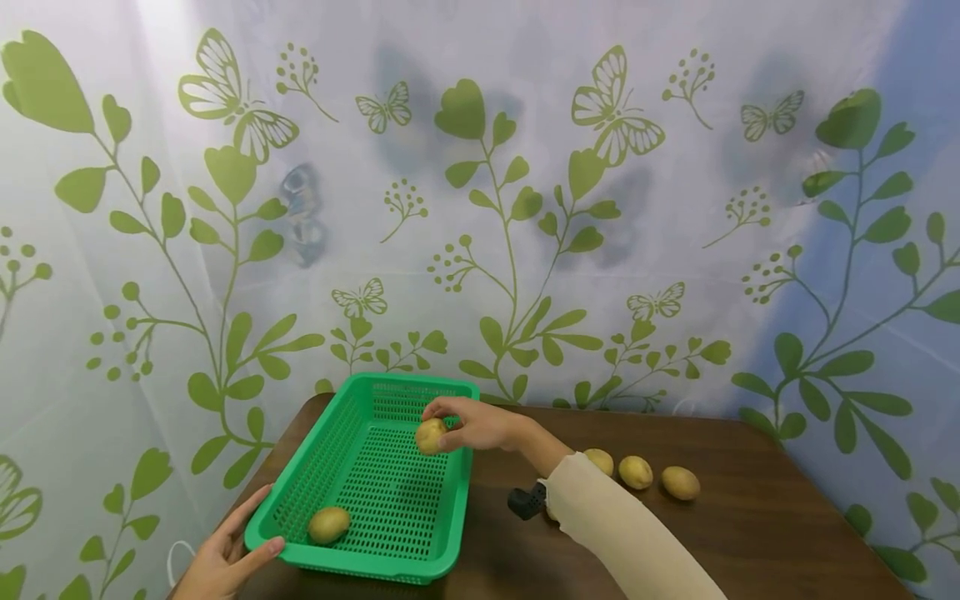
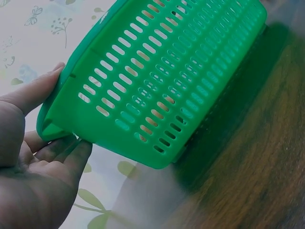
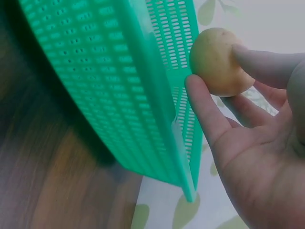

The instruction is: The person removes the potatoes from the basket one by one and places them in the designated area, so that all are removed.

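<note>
A green plastic basket with slotted walls stands on the brown table. My left hand grips its near left corner; in the left wrist view the thumb lies on the rim and the fingers curl beneath it. Over the right side of the basket, my right hand pinches a potato between thumb and fingers. That same potato shows beside the basket's rim in the right wrist view. Another potato lies on the basket floor, near the front left corner.
Right of the basket, several potatoes lie on the table, among them one potato and a farther-right potato. The right sleeve partly hides others. Behind the table hangs a leaf-and-butterfly patterned curtain.
</note>
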Action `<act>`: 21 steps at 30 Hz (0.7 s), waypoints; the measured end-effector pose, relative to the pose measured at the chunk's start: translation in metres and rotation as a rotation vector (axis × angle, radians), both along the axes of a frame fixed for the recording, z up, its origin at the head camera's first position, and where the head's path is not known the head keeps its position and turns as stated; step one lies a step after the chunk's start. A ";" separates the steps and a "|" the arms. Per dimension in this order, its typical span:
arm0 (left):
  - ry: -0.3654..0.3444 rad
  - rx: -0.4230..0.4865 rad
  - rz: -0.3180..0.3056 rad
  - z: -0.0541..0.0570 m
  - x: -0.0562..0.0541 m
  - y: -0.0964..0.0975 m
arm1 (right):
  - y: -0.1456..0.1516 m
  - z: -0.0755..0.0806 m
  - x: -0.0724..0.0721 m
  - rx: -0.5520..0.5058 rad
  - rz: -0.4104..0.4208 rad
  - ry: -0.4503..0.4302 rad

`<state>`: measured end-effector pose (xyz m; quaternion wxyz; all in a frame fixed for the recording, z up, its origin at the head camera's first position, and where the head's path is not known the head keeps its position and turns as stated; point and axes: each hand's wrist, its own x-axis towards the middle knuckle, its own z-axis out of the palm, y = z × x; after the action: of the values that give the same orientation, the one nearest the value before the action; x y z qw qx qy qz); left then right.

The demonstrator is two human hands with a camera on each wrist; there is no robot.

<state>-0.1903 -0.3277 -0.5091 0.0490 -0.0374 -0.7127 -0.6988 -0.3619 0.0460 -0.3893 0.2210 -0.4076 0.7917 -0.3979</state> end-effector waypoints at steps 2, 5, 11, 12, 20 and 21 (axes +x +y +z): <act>0.005 0.001 0.002 0.000 0.000 0.000 | 0.006 -0.001 -0.001 -0.017 -0.016 -0.006; -0.012 -0.007 0.006 0.000 0.000 0.000 | 0.016 -0.003 0.000 -0.044 -0.046 -0.031; -0.056 -0.024 0.018 0.001 0.000 -0.001 | 0.031 -0.009 -0.001 -0.082 -0.067 -0.085; -0.058 -0.025 0.019 0.001 0.000 -0.001 | 0.033 -0.010 0.000 -0.088 -0.070 -0.084; -0.050 -0.026 0.014 0.001 -0.001 0.000 | 0.050 -0.009 0.005 -0.111 -0.106 -0.070; -0.044 -0.025 0.013 0.001 -0.001 0.000 | 0.053 -0.009 0.005 -0.112 -0.108 -0.067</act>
<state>-0.1913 -0.3277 -0.5077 0.0376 -0.0180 -0.7225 -0.6901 -0.3567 0.0989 -0.3982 0.2024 -0.3624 0.7812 -0.4664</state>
